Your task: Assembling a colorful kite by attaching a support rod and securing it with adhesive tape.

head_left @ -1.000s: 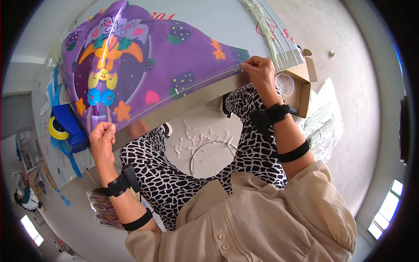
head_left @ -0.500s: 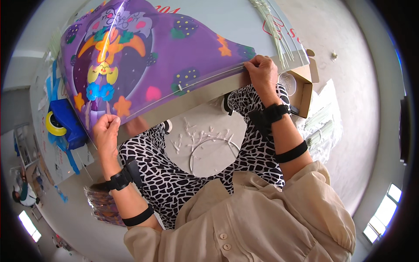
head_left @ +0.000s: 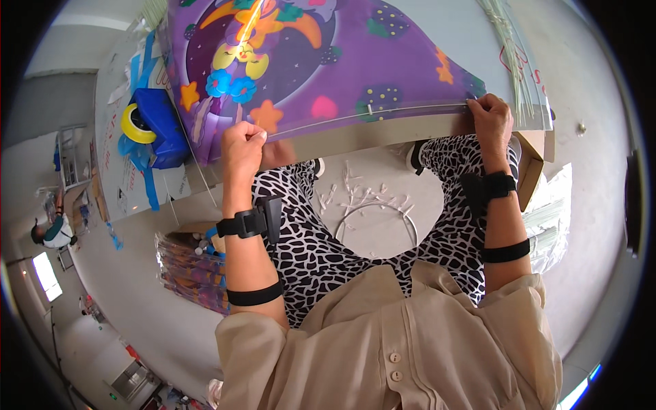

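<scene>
A purple kite sail (head_left: 328, 75), printed with stars, a moon and cartoon figures, lies over the near edge of the work table. Along its near edge runs a thin white rod (head_left: 424, 107) with a small white fitting on it. My left hand (head_left: 242, 150) is closed in a pinch at the rod's left end, beside an orange star. At the right corner of the sail, my right hand (head_left: 490, 126) pinches the same edge and rod. The fingertips of both hands partly hide what they grip.
A blue tape dispenser (head_left: 164, 130) with yellow tape stands left on the table. Loose thin rods (head_left: 511, 68) lie at right, above a cardboard box (head_left: 529, 167). A white hoop (head_left: 376, 205) and small white pieces lie on the floor between my legs. Packaged sheets (head_left: 191, 273) sit lower left.
The whole view has shifted, so the table, sail and hands appear farther right and higher. Both hands keep their pinch at about the same places on the sail's edge.
</scene>
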The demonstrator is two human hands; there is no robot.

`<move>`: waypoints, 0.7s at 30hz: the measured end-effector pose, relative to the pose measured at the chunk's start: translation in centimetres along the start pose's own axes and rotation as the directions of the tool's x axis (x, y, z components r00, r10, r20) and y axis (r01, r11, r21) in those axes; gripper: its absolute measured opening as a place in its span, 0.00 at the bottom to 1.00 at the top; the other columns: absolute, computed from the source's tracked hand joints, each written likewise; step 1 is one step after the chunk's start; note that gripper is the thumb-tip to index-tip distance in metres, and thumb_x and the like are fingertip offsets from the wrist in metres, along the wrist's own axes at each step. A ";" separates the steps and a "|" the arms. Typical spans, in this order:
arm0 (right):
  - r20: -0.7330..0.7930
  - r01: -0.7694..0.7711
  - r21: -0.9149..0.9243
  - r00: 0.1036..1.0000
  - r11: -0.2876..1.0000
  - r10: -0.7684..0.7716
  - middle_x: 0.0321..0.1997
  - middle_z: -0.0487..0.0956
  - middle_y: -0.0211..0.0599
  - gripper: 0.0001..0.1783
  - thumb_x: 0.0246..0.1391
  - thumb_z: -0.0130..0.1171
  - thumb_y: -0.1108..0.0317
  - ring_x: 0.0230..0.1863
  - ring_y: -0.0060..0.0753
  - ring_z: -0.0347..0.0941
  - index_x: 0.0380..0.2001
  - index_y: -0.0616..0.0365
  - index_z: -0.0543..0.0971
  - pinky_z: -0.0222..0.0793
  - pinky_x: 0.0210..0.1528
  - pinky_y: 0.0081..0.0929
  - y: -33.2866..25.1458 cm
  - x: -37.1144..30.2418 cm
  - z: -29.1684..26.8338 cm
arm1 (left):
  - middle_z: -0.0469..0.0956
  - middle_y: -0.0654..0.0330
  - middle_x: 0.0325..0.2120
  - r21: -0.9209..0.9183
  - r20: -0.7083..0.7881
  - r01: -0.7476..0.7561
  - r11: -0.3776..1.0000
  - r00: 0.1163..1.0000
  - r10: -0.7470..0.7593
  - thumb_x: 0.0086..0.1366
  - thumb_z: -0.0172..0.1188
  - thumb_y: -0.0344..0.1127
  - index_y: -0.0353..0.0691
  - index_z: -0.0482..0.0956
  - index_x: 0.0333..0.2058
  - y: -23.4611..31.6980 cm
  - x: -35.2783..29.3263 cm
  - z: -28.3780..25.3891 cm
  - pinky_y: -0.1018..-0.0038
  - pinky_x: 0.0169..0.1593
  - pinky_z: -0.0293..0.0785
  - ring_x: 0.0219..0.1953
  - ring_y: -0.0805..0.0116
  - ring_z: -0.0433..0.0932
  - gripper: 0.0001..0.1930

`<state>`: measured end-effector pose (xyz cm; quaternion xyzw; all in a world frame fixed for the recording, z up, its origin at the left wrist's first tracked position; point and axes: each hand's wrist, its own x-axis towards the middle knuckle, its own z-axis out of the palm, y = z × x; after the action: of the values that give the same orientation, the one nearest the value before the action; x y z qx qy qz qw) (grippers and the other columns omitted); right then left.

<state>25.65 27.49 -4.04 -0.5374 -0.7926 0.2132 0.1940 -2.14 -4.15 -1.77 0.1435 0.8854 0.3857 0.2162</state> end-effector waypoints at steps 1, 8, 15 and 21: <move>0.006 -0.010 -0.005 1.000 1.000 0.010 0.25 0.77 0.43 0.13 0.42 0.63 0.60 0.29 0.47 0.74 0.22 0.59 0.79 0.68 0.33 0.39 0.0 0.0 0.0 | 0.76 0.59 0.19 0.042 -0.014 -0.018 0.999 1.000 0.019 0.54 0.60 0.27 0.30 0.78 0.26 -0.2 0.1 0.2 0.74 0.29 0.67 0.22 0.73 0.71 0.05; 0.007 0.001 -0.013 1.000 1.000 -0.001 0.25 0.77 0.44 0.13 0.43 0.63 0.61 0.28 0.47 0.75 0.22 0.60 0.79 0.69 0.33 0.37 -0.1 0.0 -0.3 | 0.78 0.52 0.20 0.263 -0.071 -0.013 0.965 0.997 0.033 0.51 0.61 0.28 0.33 0.79 0.23 0.9 -0.3 1.4 0.67 0.33 0.73 0.25 0.59 0.79 0.04; 0.027 -0.007 -0.022 1.000 1.000 0.007 0.24 0.77 0.44 0.13 0.43 0.63 0.60 0.28 0.46 0.75 0.22 0.61 0.78 0.69 0.34 0.37 -0.4 0.1 -0.4 | 0.78 0.49 0.21 0.377 -0.118 -0.100 0.921 0.981 0.155 0.50 0.59 0.28 0.35 0.78 0.22 1.2 -0.3 1.8 0.63 0.36 0.73 0.28 0.51 0.79 0.03; 0.041 -0.024 -0.022 0.999 0.999 0.025 0.24 0.77 0.44 0.13 0.43 0.63 0.61 0.27 0.45 0.75 0.22 0.61 0.79 0.69 0.34 0.37 -0.5 0.1 -0.5 | 0.78 0.52 0.20 0.346 -0.102 -0.124 0.930 0.980 0.168 0.50 0.60 0.28 0.34 0.79 0.23 1.1 0.1 1.7 0.67 0.31 0.72 0.24 0.59 0.78 0.04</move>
<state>25.50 27.50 -3.37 -0.5445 -0.7921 0.2179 0.1693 -1.34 -2.37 -2.03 0.2185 0.9374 0.2517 0.1008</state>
